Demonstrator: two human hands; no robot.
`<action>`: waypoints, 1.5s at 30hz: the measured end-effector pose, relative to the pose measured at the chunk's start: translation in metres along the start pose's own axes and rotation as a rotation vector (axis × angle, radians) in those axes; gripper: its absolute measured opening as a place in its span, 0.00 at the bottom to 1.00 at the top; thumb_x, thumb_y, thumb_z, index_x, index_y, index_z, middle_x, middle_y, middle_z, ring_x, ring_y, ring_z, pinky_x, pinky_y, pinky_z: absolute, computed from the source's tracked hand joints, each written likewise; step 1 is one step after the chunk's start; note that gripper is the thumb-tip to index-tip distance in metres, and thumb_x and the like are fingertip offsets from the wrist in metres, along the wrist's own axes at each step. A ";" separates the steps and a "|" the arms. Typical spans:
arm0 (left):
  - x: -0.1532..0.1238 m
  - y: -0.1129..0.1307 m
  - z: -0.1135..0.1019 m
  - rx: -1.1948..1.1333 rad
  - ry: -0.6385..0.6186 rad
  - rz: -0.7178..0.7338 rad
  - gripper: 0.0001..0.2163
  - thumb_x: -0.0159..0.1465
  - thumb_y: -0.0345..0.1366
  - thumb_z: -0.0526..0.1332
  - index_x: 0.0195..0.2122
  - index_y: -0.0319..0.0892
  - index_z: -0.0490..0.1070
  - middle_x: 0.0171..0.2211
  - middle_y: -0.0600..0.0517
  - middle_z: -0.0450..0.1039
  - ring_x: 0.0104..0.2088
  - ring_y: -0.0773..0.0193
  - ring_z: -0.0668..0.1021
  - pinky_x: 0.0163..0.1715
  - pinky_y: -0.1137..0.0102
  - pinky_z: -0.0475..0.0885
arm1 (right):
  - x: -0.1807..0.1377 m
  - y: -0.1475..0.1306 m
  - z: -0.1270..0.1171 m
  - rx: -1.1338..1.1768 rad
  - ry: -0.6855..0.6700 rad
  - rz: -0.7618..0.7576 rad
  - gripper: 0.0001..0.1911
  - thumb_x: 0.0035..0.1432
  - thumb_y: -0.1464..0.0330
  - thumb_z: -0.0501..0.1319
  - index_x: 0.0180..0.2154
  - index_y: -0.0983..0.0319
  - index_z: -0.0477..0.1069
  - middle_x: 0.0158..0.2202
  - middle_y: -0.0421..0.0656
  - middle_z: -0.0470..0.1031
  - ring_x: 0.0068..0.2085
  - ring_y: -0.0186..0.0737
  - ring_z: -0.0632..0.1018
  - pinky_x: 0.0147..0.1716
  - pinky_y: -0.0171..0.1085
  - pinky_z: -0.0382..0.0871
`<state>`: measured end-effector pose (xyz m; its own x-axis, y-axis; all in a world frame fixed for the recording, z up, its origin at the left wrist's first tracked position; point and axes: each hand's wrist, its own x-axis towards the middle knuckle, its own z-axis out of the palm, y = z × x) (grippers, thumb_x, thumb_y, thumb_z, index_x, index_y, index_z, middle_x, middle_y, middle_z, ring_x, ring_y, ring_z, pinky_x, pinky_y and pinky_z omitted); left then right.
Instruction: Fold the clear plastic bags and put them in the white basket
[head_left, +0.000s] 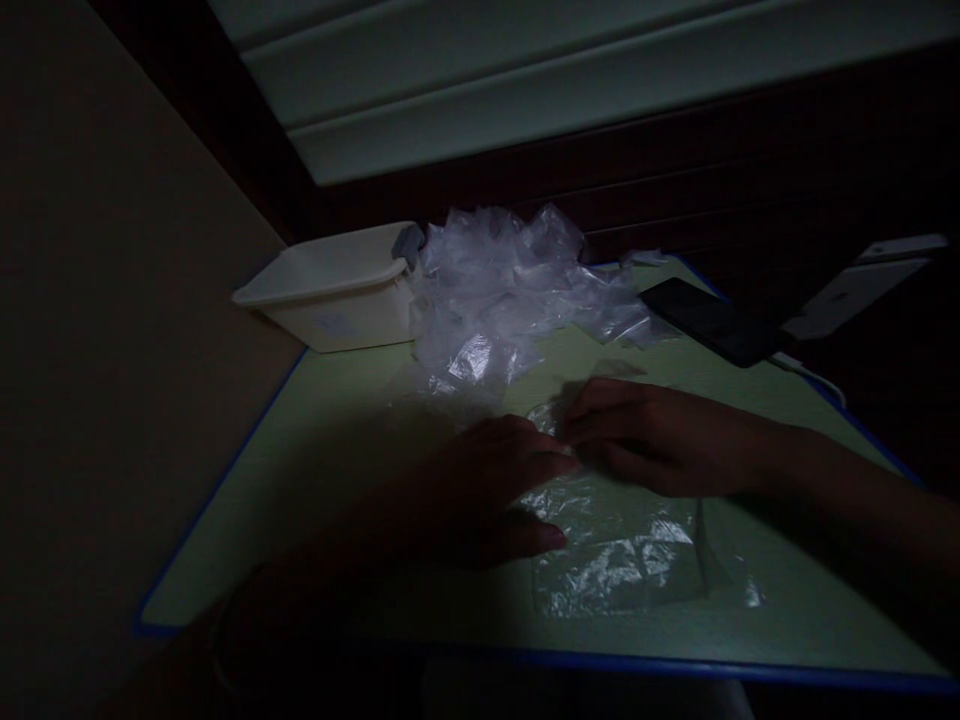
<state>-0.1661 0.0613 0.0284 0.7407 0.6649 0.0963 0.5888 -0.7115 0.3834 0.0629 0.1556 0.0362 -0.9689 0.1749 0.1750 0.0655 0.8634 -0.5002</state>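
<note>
A clear plastic bag (615, 560) lies flat and wrinkled on the table, catching glints of light. Over its upper left part is my left hand (510, 480), fingers stretched and thumb held apart. My right hand (652, 435) comes in from the right, its bent fingers closed at the bag's upper edge. The fingertips of both hands nearly meet there, and the dim light hides exactly how they touch the film. Behind my hands rises a loose heap of clear plastic bags (502, 280), some spreading toward my left hand.
A pale plastic bin (337, 310) with a grey latch stands at the back left beside the heap. At the right, a dark phone (705, 320) lies near a white cable (814, 375) and a white device (855, 290). The green table (247, 530) has a blue edge.
</note>
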 end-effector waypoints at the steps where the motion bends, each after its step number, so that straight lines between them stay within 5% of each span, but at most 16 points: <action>1: 0.000 0.000 0.000 0.007 -0.005 0.000 0.26 0.65 0.49 0.58 0.61 0.42 0.59 0.56 0.44 0.67 0.55 0.52 0.68 0.56 0.57 0.63 | 0.000 0.000 0.001 -0.010 0.001 0.013 0.13 0.61 0.75 0.55 0.44 0.65 0.74 0.43 0.48 0.75 0.48 0.43 0.73 0.51 0.43 0.65; 7: -0.002 -0.002 0.003 0.037 0.036 0.030 0.26 0.65 0.50 0.57 0.61 0.42 0.59 0.57 0.43 0.66 0.56 0.53 0.68 0.56 0.56 0.63 | -0.001 0.003 0.010 -0.020 0.103 0.200 0.14 0.63 0.70 0.55 0.50 0.63 0.68 0.44 0.47 0.72 0.44 0.42 0.75 0.45 0.42 0.70; 15: -0.003 -0.002 0.004 0.057 0.050 0.045 0.25 0.65 0.49 0.57 0.59 0.41 0.61 0.57 0.43 0.67 0.55 0.53 0.68 0.56 0.56 0.64 | 0.001 0.008 0.017 -0.121 0.140 0.146 0.20 0.64 0.64 0.56 0.56 0.62 0.63 0.53 0.50 0.66 0.54 0.45 0.69 0.53 0.45 0.67; 36: -0.006 0.002 0.009 0.113 0.056 -0.019 0.29 0.62 0.56 0.57 0.59 0.45 0.64 0.59 0.41 0.62 0.58 0.47 0.64 0.57 0.50 0.61 | -0.001 0.006 0.009 -0.111 0.237 0.152 0.22 0.61 0.67 0.58 0.56 0.62 0.64 0.52 0.52 0.68 0.54 0.51 0.69 0.53 0.50 0.66; 42: -0.005 0.003 0.007 0.109 0.064 0.017 0.30 0.62 0.55 0.58 0.61 0.44 0.61 0.62 0.42 0.59 0.62 0.45 0.60 0.60 0.49 0.59 | -0.002 -0.002 -0.003 -0.118 0.314 0.273 0.10 0.60 0.68 0.56 0.43 0.63 0.69 0.38 0.47 0.74 0.37 0.44 0.76 0.38 0.42 0.70; 45: -0.005 0.003 0.006 0.107 0.060 0.043 0.30 0.63 0.55 0.57 0.61 0.43 0.60 0.62 0.43 0.61 0.65 0.47 0.57 0.61 0.51 0.58 | -0.003 -0.002 -0.007 -0.170 0.511 0.397 0.07 0.61 0.66 0.56 0.37 0.63 0.68 0.33 0.45 0.73 0.31 0.41 0.74 0.32 0.40 0.69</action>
<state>-0.1660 0.0549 0.0231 0.7469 0.6437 0.1669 0.5908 -0.7575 0.2776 0.0677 0.1565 0.0425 -0.6315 0.6610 0.4053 0.4713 0.7423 -0.4762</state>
